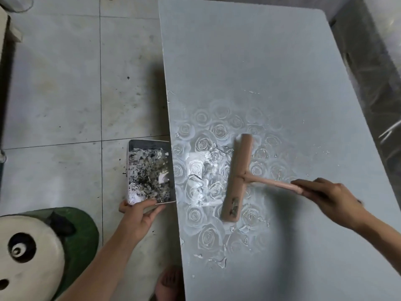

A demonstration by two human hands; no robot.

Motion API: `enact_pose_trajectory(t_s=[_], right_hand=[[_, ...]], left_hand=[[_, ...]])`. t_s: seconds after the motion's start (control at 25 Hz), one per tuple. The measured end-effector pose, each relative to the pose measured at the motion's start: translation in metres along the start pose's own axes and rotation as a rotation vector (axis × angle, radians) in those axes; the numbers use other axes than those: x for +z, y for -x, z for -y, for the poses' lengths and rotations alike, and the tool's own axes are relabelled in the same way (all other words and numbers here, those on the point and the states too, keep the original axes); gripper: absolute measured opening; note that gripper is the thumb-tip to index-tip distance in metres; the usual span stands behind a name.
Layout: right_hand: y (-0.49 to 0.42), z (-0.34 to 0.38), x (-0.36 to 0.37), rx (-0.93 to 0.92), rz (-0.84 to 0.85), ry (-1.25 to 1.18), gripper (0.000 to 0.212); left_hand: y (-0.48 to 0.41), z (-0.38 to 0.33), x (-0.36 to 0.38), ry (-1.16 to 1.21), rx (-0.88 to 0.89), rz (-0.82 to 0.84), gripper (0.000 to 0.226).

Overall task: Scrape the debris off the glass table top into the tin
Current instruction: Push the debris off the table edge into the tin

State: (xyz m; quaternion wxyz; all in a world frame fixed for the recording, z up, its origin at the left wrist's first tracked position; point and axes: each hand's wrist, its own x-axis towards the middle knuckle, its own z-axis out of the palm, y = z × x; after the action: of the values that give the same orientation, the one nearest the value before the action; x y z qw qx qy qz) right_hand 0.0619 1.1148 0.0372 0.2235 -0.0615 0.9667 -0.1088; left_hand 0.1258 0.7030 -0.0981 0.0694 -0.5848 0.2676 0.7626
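You are holding your left hand [141,210] out beside the glass table top [249,61], thumb and fingers pinching the near rim of the tin [149,172] at the table's left edge. Your right hand [325,194] is gripping the pink scraper [237,178] by its handle, blade lying across the white debris [195,161] near the tin.

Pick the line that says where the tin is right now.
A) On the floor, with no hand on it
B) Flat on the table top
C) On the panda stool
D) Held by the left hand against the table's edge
D: the left hand holds the tin by its near end, tight against the edge of the table, while the right hand holds the scraper on the glass.
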Motion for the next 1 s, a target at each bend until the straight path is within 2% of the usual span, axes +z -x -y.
enact_pose_trajectory(t_s=[0.12, 0.2, 0.28, 0.48, 0.56, 0.72, 1.0], right_hand=[[0.007, -0.015, -0.013, 0.138, 0.03, 0.017, 0.029], [0.001, -0.005, -0.01, 0.136, 0.044, 0.019, 0.03], [-0.012, 0.021, -0.001, 0.064, 0.068, 0.007, 0.029], [-0.049, 0.072, -0.002, -0.225, -0.007, 0.112, 0.029], [-0.05, 0.063, -0.018, -0.227, -0.041, 0.157, 0.03], [-0.047, 0.05, -0.031, -0.104, -0.002, 0.19, 0.028], [-0.094, 0.128, 0.006, -0.342, 0.008, 0.122, 0.029]], left_hand=[[0.0, 0.003, 0.003, -0.033, 0.034, -0.023, 0.074], [-0.002, 0.004, 0.004, -0.056, 0.042, -0.031, 0.067], [-0.003, 0.006, 0.004, -0.059, 0.026, -0.011, 0.06], [-0.013, 0.006, -0.003, -0.022, 0.021, 0.01, 0.075], [-0.015, 0.009, -0.004, -0.026, 0.028, 0.038, 0.071], [-0.015, 0.011, -0.007, -0.002, 0.02, 0.081, 0.064], [-0.025, 0.015, -0.009, 0.05, 0.018, 0.078, 0.079]])
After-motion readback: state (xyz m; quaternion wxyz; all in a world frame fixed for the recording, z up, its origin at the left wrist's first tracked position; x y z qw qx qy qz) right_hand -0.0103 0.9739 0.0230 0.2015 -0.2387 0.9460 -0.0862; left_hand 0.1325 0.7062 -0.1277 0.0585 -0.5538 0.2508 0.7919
